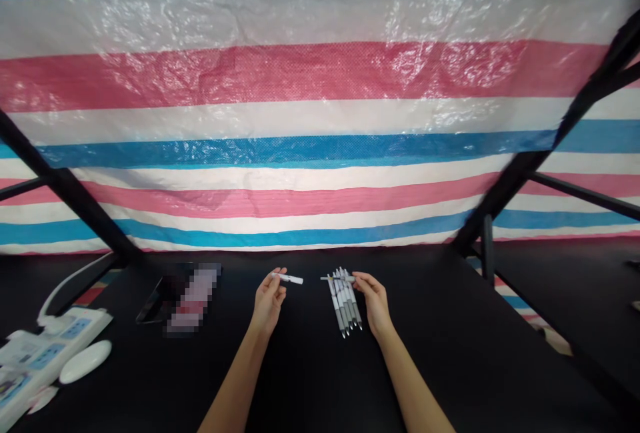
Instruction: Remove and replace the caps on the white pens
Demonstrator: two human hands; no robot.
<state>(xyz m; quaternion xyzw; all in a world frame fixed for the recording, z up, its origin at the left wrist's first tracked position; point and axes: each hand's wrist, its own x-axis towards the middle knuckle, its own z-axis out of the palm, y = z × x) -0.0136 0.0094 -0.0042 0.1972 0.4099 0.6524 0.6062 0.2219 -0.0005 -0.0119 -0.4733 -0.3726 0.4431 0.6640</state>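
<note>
The left hand (269,303) closes its grip on a white pen barrel (287,278); the right hand (374,301) pinches a slim pen part (337,278) crosswise above a row of pens (345,306) — the black bench (310,379) lies open around them, running back to its far edge beneath a striped tarp (300,153).

This view comes from a camera worn on the person's head, looking forward and down over a black table (310,386). Both forearms rise from the bottom edge, placing the left hand (269,303) and right hand (374,303) fairly near the camera, just below the frame's middle. The table's far edge crosses mid-frame, and a striped tarp (320,73) fills the upper half.
</note>
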